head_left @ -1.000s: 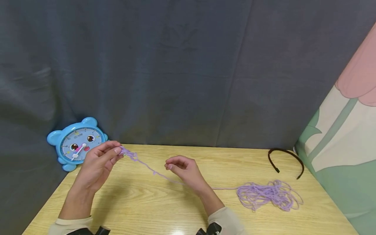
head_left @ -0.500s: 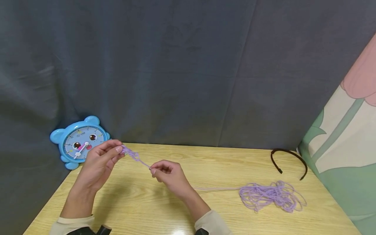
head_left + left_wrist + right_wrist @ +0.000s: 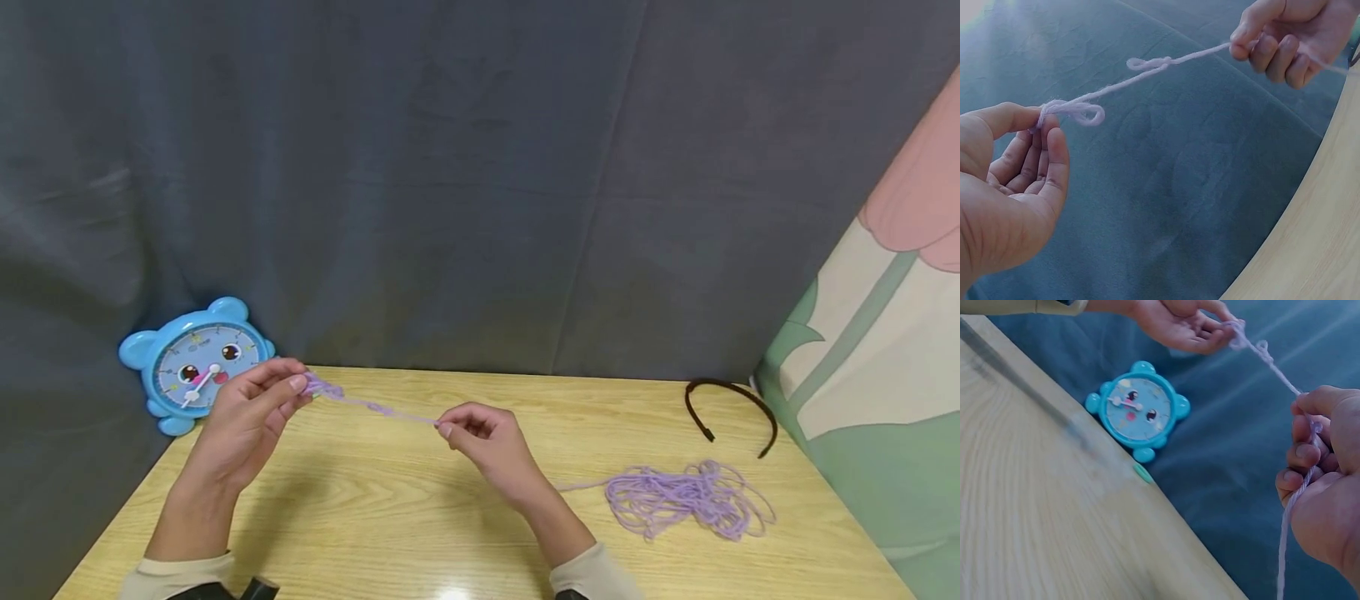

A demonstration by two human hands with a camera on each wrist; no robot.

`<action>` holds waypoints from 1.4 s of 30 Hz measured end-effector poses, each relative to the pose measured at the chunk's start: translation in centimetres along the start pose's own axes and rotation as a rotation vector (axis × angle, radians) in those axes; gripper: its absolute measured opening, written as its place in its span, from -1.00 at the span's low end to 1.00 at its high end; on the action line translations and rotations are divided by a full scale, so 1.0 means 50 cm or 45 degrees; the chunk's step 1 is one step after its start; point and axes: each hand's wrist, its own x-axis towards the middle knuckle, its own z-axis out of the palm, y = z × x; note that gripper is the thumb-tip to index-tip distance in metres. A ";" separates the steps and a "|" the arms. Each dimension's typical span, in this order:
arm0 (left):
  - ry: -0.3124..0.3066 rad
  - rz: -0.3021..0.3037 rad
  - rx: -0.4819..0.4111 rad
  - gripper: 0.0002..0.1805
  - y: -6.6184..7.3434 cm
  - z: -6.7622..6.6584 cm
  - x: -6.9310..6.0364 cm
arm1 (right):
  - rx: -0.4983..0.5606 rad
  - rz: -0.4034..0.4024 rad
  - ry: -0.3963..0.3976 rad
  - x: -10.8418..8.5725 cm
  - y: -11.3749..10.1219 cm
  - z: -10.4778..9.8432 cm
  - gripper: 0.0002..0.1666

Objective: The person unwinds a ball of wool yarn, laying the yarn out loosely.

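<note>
My left hand [image 3: 243,421] pinches a looped, knotted bunch of purple yarn [image 3: 1074,112] between thumb and fingertips, above the table's far left side. To its right, my right hand [image 3: 491,446] pinches the single strand [image 3: 1200,55] with thumb and forefinger, its other fingers curled. Between the hands the strand runs nearly straight, with a small loop [image 3: 1147,63] sticking out of it. In the right wrist view the yarn tail [image 3: 1284,544] passes through the right palm and hangs below. A loose pile of the same yarn [image 3: 686,498] lies at the table's right.
A blue clock [image 3: 206,367] with a cartoon face stands behind my left hand. At the back right lies a black headband [image 3: 731,385]. Near the far edge of the wooden table [image 3: 360,517] is a small green object [image 3: 1142,473]. A dark curtain [image 3: 465,183] hangs behind.
First apart from the strand's left part, my right hand moved left and pinched it near the bunch. Since then it has moved right, and a small loop shows along the strand. The left hand stays put.
</note>
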 end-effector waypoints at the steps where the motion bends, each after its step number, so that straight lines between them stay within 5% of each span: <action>1: -0.003 0.001 0.002 -0.74 0.000 -0.001 0.000 | -0.011 -0.002 0.011 -0.002 -0.002 -0.009 -0.75; 25: -0.015 0.005 0.061 -0.74 -0.005 -0.001 0.002 | -0.243 -0.048 0.337 -0.094 -0.042 -0.231 -0.83; 29: -0.025 0.011 0.048 -0.74 -0.006 -0.003 0.001 | -0.182 -0.081 0.390 -0.103 -0.050 -0.261 -0.87; 36: -0.039 0.046 0.022 -0.72 -0.008 0.000 0.002 | 0.140 -0.309 0.410 -0.124 -0.069 -0.329 -0.73; 42: -0.030 0.045 0.037 -0.73 -0.008 -0.004 0.000 | 0.263 -0.341 0.551 -0.137 -0.088 -0.360 -0.71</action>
